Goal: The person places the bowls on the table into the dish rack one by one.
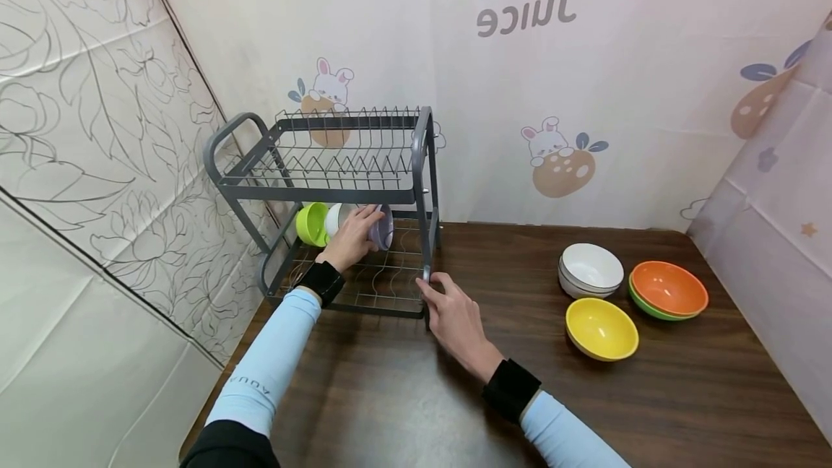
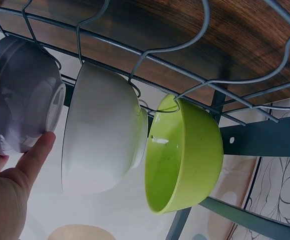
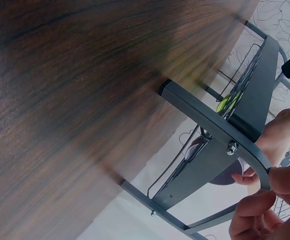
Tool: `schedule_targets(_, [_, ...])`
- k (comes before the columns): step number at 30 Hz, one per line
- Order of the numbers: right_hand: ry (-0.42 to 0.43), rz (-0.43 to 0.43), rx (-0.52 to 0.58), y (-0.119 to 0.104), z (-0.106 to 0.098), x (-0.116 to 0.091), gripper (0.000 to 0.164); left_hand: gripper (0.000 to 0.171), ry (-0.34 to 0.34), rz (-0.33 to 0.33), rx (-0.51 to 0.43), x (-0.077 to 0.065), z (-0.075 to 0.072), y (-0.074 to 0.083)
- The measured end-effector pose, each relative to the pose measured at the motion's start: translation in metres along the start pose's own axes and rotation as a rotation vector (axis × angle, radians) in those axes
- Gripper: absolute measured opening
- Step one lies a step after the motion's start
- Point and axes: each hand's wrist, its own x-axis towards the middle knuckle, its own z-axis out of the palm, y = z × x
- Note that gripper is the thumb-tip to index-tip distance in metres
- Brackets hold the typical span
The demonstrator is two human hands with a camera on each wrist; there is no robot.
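A dark grey two-tier dish rack [image 1: 318, 195] stands at the left of the table. On its lower tier my left hand [image 1: 351, 238] holds a lavender bowl [image 2: 27, 95], with fingers around its side and near its foot. Next to it a white bowl [image 2: 97, 132] stands on edge in the wires. Beyond that, a lime green bowl [image 2: 197, 155] is tilted the same way, its foot toward the white bowl's side reversed in the row. My right hand [image 1: 458, 320] pinches the rack's front right post between thumb and fingers.
At the right of the table are stacked white bowls [image 1: 591, 267], an orange bowl [image 1: 669, 287] nested in a green bowl [image 1: 650, 309], and a yellow bowl [image 1: 601, 329]. The rack's upper tier [image 1: 338, 157] overhangs my left hand. Printed curtains hang behind and at both sides.
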Motion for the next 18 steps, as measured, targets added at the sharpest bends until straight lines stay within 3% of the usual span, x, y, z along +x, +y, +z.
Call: schedule_targets(18, [-0.024,0.014,0.013,-0.0021,-0.0034,-0.0007,0.036,0.075,-0.024,-0.014,0.005,-0.0001,-0.0014,0.0045])
